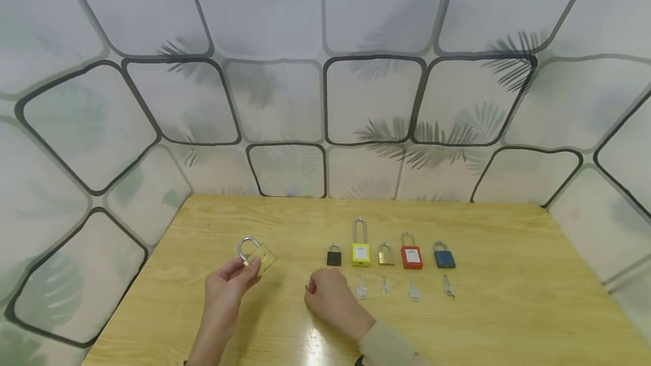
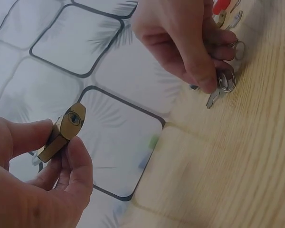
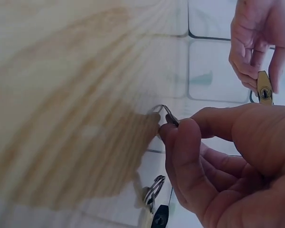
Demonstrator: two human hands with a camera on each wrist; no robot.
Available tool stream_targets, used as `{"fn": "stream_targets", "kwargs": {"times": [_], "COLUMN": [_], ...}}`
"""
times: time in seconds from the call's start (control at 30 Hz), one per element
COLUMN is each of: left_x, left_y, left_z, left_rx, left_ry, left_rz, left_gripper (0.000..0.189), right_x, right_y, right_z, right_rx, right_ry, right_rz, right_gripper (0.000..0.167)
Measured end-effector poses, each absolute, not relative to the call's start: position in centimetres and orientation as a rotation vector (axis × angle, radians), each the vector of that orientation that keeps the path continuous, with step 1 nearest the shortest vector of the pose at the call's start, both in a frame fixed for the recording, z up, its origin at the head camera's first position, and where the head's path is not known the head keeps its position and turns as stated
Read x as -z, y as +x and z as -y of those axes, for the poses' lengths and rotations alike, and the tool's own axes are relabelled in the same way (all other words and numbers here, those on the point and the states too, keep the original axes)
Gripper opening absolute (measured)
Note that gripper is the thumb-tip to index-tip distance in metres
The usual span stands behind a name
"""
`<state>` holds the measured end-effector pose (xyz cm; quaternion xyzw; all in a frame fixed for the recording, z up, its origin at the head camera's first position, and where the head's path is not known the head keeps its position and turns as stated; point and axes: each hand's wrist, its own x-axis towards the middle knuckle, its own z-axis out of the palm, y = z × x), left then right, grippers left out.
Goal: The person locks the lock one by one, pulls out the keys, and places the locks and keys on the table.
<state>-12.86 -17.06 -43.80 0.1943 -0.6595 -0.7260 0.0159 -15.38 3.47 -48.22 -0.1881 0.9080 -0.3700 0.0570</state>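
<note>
My left hand (image 1: 226,287) holds a brass padlock (image 1: 261,260) above the left part of the table, thumb on its face. The shackle points up and left in the head view. In the left wrist view the padlock (image 2: 69,126) turns its keyhole end towards the camera. My right hand (image 1: 333,301) is lower, just in front of a black padlock (image 1: 333,257). Between its thumb and fingers it pinches a small silver key (image 2: 212,99) with a ring, hardly visible in the head view. Key and padlock are apart.
Right of the black padlock stretches a row: a yellow padlock (image 1: 361,254), a small brass padlock (image 1: 386,257), a red padlock (image 1: 411,257) and a blue padlock (image 1: 444,258). Several keys, such as this one (image 1: 414,290), lie before them. A patterned backdrop (image 1: 285,95) encloses the table.
</note>
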Motion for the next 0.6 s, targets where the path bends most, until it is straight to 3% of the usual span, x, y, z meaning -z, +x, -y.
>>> {"fn": "stream_targets", "kwargs": {"times": [0.17, 0.27, 0.4, 0.6], "left_x": [43.9, 44.0, 44.2, 44.4], "left_y": [-12.9, -12.8, -12.9, -13.0], "left_z": [17.0, 17.1, 17.2, 17.0], "left_rx": [2.262, 2.256, 2.246, 2.248], "left_ry": [0.595, 0.594, 0.599, 0.589], "left_rz": [2.035, 2.05, 2.065, 2.066], "left_gripper": [0.047, 0.046, 0.041, 0.043], "right_x": [48.3, 48.3, 48.5, 48.5], "right_y": [-15.9, -16.0, -16.0, -16.1], "right_z": [-2.6, -2.2, -2.1, -2.8], "right_rx": [1.122, 1.127, 1.12, 1.094], "right_ry": [-0.537, -0.514, -0.488, -0.463], "right_rz": [-2.738, -2.732, -2.727, -2.739], "right_gripper": [0.051, 0.055, 0.048, 0.023]}}
